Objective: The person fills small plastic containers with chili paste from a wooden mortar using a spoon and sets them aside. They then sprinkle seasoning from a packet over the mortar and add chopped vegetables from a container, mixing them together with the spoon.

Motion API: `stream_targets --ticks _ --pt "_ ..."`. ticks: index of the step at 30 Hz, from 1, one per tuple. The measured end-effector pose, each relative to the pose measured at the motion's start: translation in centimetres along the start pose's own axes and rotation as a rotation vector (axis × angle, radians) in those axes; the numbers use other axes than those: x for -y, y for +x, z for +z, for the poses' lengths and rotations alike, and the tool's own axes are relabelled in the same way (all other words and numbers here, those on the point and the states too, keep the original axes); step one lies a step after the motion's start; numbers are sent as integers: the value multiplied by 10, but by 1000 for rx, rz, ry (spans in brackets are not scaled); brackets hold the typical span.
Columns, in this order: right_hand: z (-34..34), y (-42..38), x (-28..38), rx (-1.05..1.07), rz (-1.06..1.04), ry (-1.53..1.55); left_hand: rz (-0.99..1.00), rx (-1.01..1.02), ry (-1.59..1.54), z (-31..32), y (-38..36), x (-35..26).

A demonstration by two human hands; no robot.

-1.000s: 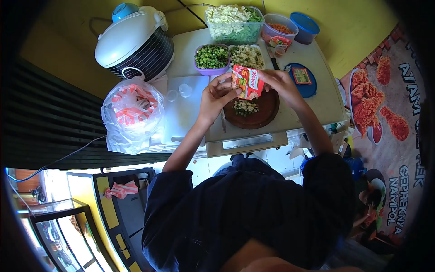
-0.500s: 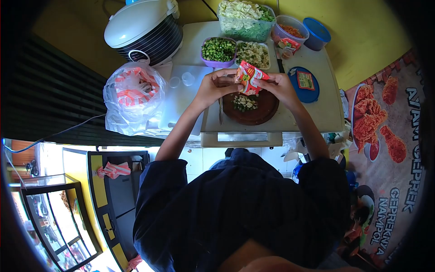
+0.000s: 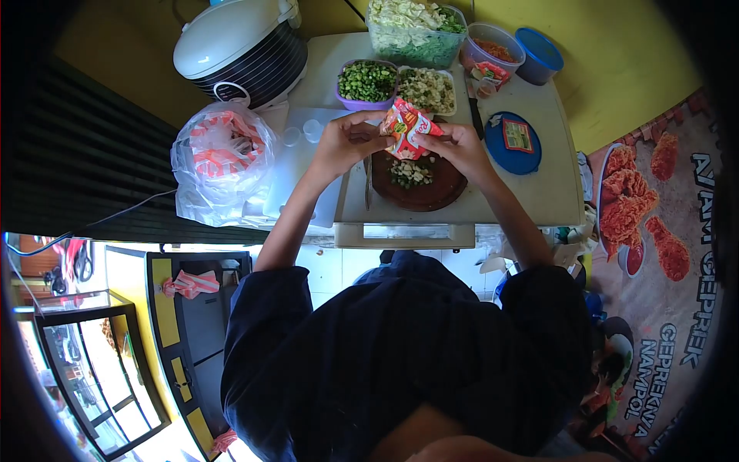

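A red seasoning packet (image 3: 406,131) is held up between both hands, above a round wooden cutting board (image 3: 443,189). My left hand (image 3: 348,142) pinches its left side, and my right hand (image 3: 456,146) grips the right side with thumb and fingers. Chopped pale and green vegetables (image 3: 410,174) lie in a small heap on the board under the packet. Just behind the hands stand a purple tub of chopped greens (image 3: 367,83) and a white container of pale chopped pieces (image 3: 427,91). Whether the packet is torn is too small to make out.
A knife (image 3: 474,112) and a blue lid (image 3: 512,158) with a packet on it lie at right. Cabbage fills a clear tub (image 3: 416,38) at the back. A plastic bag (image 3: 225,158) and a rice cooker (image 3: 240,54) stand left.
The packet and both hands have shifted slightly left in view, along with a small shift of the whole scene. Both hands still hold the packet.
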State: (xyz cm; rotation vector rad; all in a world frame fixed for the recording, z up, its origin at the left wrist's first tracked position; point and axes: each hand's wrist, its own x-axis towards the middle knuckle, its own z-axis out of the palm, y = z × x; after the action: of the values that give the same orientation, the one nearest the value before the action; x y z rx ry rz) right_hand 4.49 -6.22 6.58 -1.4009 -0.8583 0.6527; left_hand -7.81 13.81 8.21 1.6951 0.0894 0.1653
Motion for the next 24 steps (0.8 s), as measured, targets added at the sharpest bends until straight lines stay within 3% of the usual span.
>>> stream_targets --ticks 3,6,12,15,18,21,24 --pt "3 1 -3 -29 -2 8 18 31 -89 -1 -5 -7" --pt "3 3 -5 -23 6 27 11 -59 119 0 -4 -8" --pt "-5 1 -3 -29 9 6 52 -68 -34 6 3 -2" --pt "-11 0 -4 -32 15 -29 42 -62 121 9 7 -8" --pt "-17 -1 -3 -33 -4 -51 47 50 -101 11 11 -8" --pt "-19 -2 -3 -18 3 -65 26 -22 43 15 12 -11" --pt "-20 -1 -4 -17 -2 -75 23 40 -122 13 12 -9"
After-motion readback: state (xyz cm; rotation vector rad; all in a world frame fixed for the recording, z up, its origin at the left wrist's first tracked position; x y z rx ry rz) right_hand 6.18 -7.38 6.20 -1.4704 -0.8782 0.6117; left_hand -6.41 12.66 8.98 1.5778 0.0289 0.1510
